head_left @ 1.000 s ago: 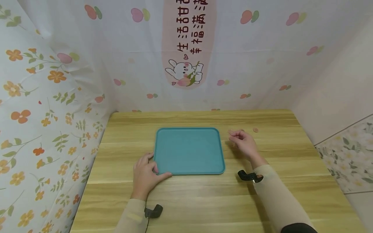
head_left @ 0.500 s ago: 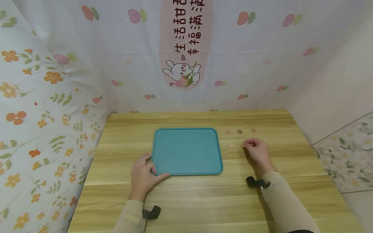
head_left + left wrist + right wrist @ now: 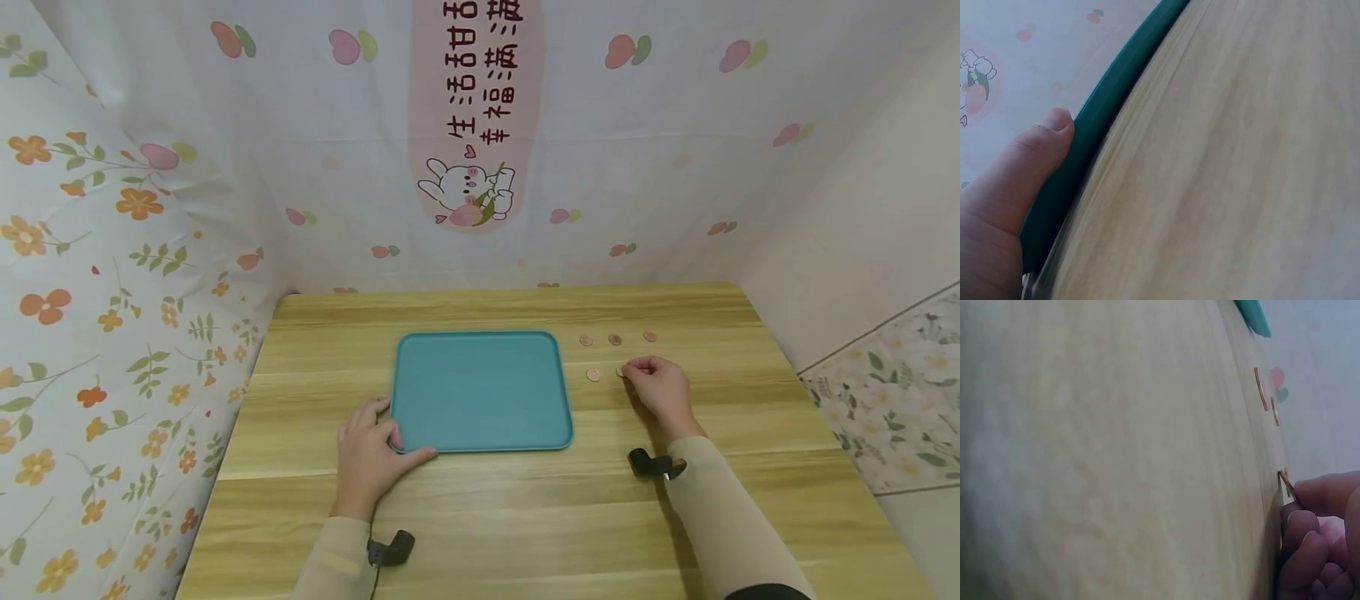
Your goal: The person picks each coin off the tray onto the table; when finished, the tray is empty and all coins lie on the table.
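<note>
A blue-green rectangular tray lies on the wooden table. My left hand holds its near left corner, thumb along the front side and fingers at the left side. In the left wrist view the thumb presses against the tray's outer wall. Right of the tray, my right hand pinches a thin copper-coloured coin between thumb and forefinger. The right wrist view shows this coin tilted, its lower edge at the tabletop. Another coin lies flat just to its left.
Behind the right hand, three more coins lie in a row: a left one, a darker middle one and a right one. A printed curtain hangs along the table's back edge.
My right hand has moved right and slightly nearer from beside the back row of coins, and now pinches a coin in the front row. The left hand has stayed at the tray corner.
</note>
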